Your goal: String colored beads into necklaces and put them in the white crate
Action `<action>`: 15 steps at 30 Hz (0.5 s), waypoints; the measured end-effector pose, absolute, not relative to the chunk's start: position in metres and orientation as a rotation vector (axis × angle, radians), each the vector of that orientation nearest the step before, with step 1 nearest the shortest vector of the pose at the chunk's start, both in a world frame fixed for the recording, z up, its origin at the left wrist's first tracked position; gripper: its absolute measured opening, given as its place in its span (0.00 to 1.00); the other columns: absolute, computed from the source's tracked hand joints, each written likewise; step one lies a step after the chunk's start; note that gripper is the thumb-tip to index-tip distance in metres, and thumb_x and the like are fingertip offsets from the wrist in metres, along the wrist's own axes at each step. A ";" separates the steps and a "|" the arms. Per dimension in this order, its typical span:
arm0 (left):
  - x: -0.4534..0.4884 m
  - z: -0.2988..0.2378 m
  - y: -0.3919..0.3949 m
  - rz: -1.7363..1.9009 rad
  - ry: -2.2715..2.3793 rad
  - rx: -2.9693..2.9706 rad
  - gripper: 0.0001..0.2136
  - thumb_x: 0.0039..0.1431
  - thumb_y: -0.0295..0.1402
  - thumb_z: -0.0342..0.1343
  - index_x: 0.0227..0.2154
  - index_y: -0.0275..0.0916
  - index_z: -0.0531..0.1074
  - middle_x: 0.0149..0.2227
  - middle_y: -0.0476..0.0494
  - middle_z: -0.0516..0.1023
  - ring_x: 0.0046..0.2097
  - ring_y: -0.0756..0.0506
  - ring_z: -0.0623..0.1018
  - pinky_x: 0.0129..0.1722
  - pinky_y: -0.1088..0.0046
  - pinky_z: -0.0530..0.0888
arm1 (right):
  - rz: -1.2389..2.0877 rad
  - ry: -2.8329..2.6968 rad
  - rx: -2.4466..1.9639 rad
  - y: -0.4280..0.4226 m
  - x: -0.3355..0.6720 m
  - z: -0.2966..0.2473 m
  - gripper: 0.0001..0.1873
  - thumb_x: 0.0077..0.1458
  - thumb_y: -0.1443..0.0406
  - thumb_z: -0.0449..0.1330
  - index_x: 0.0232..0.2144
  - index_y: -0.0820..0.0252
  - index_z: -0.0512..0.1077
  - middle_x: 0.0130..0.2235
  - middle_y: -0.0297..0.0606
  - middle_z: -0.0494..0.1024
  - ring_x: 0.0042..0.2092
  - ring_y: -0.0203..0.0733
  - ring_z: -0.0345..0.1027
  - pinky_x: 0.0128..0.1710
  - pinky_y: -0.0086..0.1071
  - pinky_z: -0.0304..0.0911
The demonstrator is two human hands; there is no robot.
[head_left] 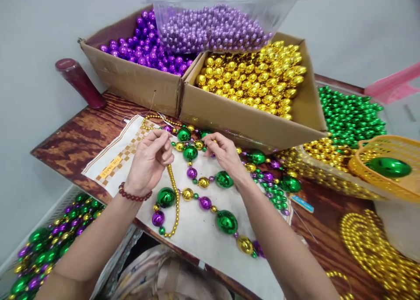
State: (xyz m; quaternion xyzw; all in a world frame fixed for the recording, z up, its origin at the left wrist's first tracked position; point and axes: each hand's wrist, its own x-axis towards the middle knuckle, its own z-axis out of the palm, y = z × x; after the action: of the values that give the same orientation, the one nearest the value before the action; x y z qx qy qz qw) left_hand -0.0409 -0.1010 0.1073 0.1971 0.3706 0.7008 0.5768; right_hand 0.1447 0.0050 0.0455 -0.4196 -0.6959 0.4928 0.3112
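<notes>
My left hand (153, 155) and my right hand (223, 153) are raised over the white cloth (200, 247), fingers pinched. A thin thread (184, 141) stretches between their fingertips; its ends are hidden in the grips. Beneath and around them winds a strand of large green, purple and gold beads, with a big green bead (226, 221) near the front. From below my left hand hangs a chain of small gold beads (177, 206), curving down beside another green bead (166, 197). A red bead bracelet circles my left wrist.
Behind stand cardboard boxes of purple beads (144, 50) and gold beads (249, 79), with a clear tub (213, 29) on top. A dark red bottle (80, 83) is back left. On the right are an orange basket (387, 177), green beads (351, 116) and coiled gold chains (370, 247).
</notes>
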 end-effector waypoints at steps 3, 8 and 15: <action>-0.045 0.120 -0.090 1.678 0.907 0.590 0.07 0.53 0.28 0.66 0.29 0.36 0.72 0.22 0.53 0.67 0.18 0.57 0.63 0.16 0.83 0.57 | 1.463 -1.650 -0.903 -0.001 0.144 0.073 0.13 0.57 0.56 0.58 0.35 0.60 0.69 0.43 0.39 0.79 0.32 0.35 0.76 0.36 0.31 0.71; -0.060 0.113 -0.071 1.594 1.051 0.711 0.09 0.49 0.31 0.68 0.28 0.34 0.74 0.21 0.53 0.70 0.16 0.58 0.62 0.14 0.83 0.54 | 1.554 -1.586 -0.621 -0.011 0.145 0.128 0.09 0.57 0.60 0.62 0.32 0.60 0.69 0.36 0.35 0.79 0.34 0.34 0.76 0.39 0.31 0.73; -0.065 0.081 -0.068 1.236 1.164 0.851 0.14 0.42 0.36 0.70 0.25 0.33 0.74 0.19 0.53 0.68 0.15 0.58 0.62 0.15 0.82 0.51 | 1.732 -1.793 -0.460 -0.011 0.109 0.156 0.06 0.58 0.65 0.60 0.30 0.62 0.69 0.32 0.36 0.79 0.31 0.33 0.75 0.33 0.28 0.72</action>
State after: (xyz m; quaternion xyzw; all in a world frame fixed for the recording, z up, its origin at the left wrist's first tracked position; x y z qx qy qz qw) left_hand -0.0646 -0.0676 0.0808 0.3644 0.4985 0.5294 0.5818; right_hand 0.1091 -0.0112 0.1558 -0.1733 -0.6749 0.6522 0.2986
